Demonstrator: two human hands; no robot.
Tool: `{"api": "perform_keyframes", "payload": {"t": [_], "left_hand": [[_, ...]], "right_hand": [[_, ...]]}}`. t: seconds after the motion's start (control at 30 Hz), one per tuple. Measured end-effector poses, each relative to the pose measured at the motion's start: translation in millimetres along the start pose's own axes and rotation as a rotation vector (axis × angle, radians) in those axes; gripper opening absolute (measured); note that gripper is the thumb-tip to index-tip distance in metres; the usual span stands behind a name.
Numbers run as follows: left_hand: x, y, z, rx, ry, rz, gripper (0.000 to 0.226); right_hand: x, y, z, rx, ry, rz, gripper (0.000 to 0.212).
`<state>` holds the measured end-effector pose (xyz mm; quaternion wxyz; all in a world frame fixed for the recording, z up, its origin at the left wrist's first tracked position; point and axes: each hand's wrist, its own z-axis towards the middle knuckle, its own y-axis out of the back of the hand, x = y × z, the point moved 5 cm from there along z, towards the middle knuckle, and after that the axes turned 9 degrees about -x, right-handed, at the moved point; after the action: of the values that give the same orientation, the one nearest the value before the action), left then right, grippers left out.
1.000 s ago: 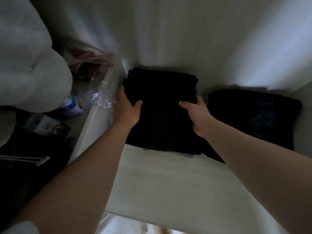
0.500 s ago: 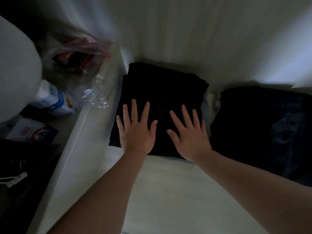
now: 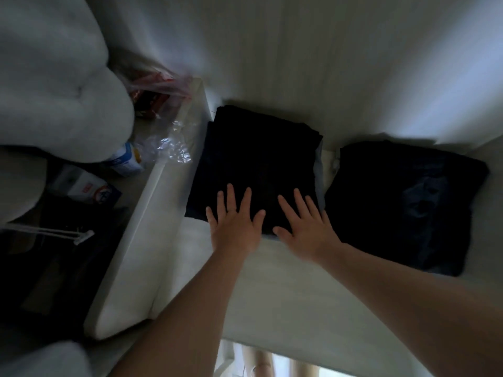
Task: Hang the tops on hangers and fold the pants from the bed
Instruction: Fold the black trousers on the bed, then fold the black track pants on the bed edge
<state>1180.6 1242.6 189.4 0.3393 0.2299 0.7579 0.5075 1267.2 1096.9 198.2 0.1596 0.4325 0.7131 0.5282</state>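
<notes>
Pressing flat where a second ago they gripped its sides, left hand [image 3: 234,221] and right hand [image 3: 304,227] lie side by side on the pants' [image 3: 258,159] near edge, fingers straight and spread, gripping nothing. The pants sit folded on the shelf [image 3: 285,295], beside another dark pile [image 3: 394,200].

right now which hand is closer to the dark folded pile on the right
Right. The right hand lies flat on the left folded stack, just beside the right pile; the left hand presses the same stack farther left.
</notes>
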Motion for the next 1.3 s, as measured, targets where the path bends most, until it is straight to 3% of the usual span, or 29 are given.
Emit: {"api": "perform_keyframes", "payload": {"t": [0.1, 0.23, 0.57, 0.73, 1.03, 1.2, 1.3], "left_hand": [[-2.5, -18.2, -56.8, 0.113, 0.016, -0.09, 0.071], [6.4, -36.3, -120.6, 0.319, 0.054, -0.034, 0.069], [-1.8, 4.6, -215.1, 0.268, 0.08, -0.046, 0.072], [-13.7, 43.0, -263.5, 0.125, 0.135, -0.05, 0.073], [-43.4, 66.8, -407.8, -0.179, 0.2, -0.299, 0.065], [-54.3, 84.2, -490.3, -0.356, 0.153, -0.445, 0.058], [-49.9, 99.1, -542.8, -0.547, 0.157, -0.488, 0.049]], "right_hand": [[1.0, -9.5, -43.1, 0.069, -0.015, 0.006, 0.072], [2.7, -12.1, -92.6, 0.154, 0.014, -0.05, 0.07], [11.0, 12.8, -214.2, 0.023, 0.095, -0.042, 0.066], [12.0, 24.1, -271.4, -0.087, 0.133, 0.051, 0.065], [-7.4, 32.2, -384.5, -0.167, 0.264, 0.237, 0.062], [-0.3, 40.3, -436.9, -0.188, 0.437, 0.37, 0.063], [19.3, 38.5, -469.9, -0.141, 0.607, 0.506, 0.06]]}}
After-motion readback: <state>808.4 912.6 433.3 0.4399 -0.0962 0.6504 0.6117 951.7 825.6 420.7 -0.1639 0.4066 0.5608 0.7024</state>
